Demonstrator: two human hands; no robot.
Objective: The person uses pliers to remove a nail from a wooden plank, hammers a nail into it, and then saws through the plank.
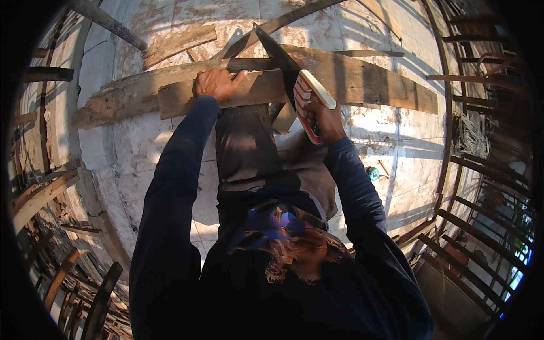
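Observation:
A handsaw (pixel 281 58) with a dark blade and a red-and-white handle is gripped in my right hand (pixel 327 119). Its blade runs away from me across the right end of a short wooden board (pixel 260 89). My left hand (pixel 217 84) grasps that board toward its left end, fingers over the far edge and thumb stretched to the right. Beneath and beyond it lie long weathered planks (pixel 391 88). My leg in dark trousers (pixel 246 144) reaches up to the board's near edge. Whether the teeth are cutting into the wood cannot be made out.
A teal tape measure (pixel 372 173) lies on the tiled floor to the right, beside a small orange-brown stick (pixel 384 168). Loose boards (pixel 180 46) and a round pole (pixel 110 24) are at the far left. Wooden slats line both sides, with pale strands (pixel 473 136) bundled at right.

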